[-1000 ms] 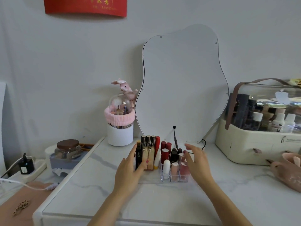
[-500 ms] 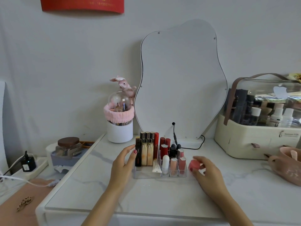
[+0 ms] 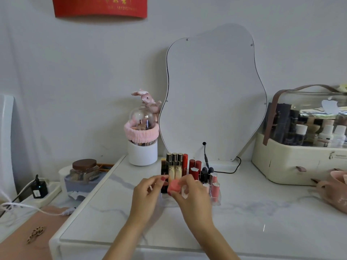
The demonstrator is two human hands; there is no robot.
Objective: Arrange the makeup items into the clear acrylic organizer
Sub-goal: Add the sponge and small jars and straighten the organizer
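Note:
The clear acrylic organizer [image 3: 216,201] stands on the white marble table, filled with upright lipsticks [image 3: 195,167] and gold-capped tubes [image 3: 174,164]. In front of it my right hand [image 3: 191,197] pinches a small pink round makeup item [image 3: 174,185]. My left hand [image 3: 148,194] is beside it with fingers curled, fingertips at the pink item's left edge. Both hands hide the organizer's front left part.
A cloud-shaped mirror [image 3: 214,91] leans on the wall behind, its black cable [image 3: 232,170] on the table. A white brush holder [image 3: 142,152] stands back left, a cream cosmetics case [image 3: 300,156] right, a pink object [image 3: 336,186] at the right edge. A jar [image 3: 84,169] sits on a lower shelf left.
My right hand picked up the pink round item to the right of the organizer and carried it left in front of it. My left hand left the organizer's side and met it.

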